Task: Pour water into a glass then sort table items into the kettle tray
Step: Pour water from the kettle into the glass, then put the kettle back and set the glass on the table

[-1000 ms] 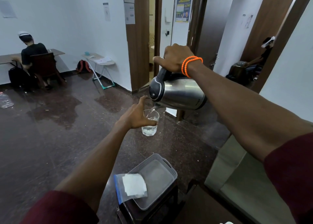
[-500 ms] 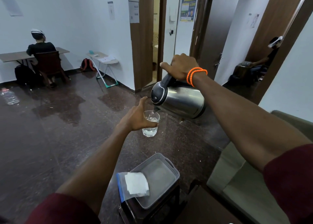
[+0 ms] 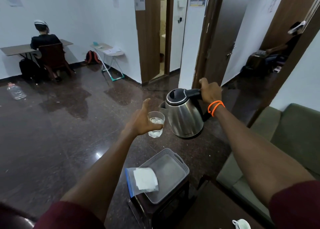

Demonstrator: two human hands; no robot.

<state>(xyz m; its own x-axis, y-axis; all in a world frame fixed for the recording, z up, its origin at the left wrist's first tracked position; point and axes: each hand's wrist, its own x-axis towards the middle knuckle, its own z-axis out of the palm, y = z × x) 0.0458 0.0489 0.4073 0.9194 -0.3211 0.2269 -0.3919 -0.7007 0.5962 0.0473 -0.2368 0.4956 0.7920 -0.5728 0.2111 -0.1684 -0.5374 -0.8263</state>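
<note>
Two hands busy: my left hand (image 3: 143, 120) is wrapped around the glass (image 3: 155, 124), part full; my right hand (image 3: 210, 92) is clamped on the kettle (image 3: 184, 118) handle, body upright, spout beside the rim. The tray (image 3: 173, 173) sits below both hands, nearer me, long axis running away-right. Left is closer, I judge.

Maroon sleeves (image 3: 294, 204), orange beaded wristbands (image 3: 215, 107)

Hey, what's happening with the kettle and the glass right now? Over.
Left hand holds glass, part full. Right hand holds kettle upright beside it. Tray below, bag overlapping.
</note>
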